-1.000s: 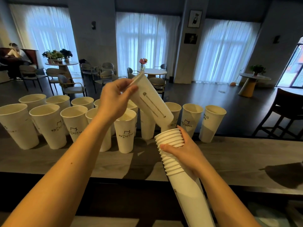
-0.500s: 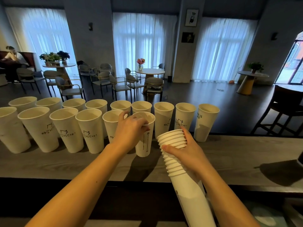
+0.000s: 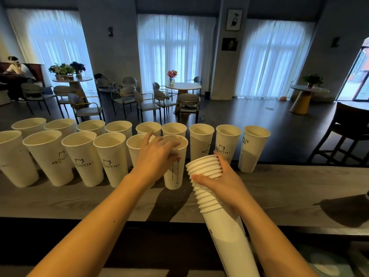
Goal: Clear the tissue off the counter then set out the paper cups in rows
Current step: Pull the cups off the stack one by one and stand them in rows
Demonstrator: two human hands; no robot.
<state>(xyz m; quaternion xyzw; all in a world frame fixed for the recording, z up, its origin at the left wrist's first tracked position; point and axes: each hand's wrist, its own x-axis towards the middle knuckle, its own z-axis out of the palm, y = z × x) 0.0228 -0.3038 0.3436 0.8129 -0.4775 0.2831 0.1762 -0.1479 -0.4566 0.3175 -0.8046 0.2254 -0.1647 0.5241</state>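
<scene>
Paper cups point(image 3: 112, 157): matt white paper, smooth walls, rolled rims, thin dark printed marks on the sides. Stack of cups point(image 3: 209, 188): same matt white paper, rims showing as close ridges. Table point(image 3: 289, 188): grey wood-look top with visible grain, dull satin finish. Floor point(image 3: 249, 116): dark, smooth, faint sheen. Chairs point(image 3: 147, 102): thin metal frames, grey cloth-like padded seats and backs. Curtains point(image 3: 175, 50): sheer white cloth, softly pleated. Walls: flat matt grey.
</scene>
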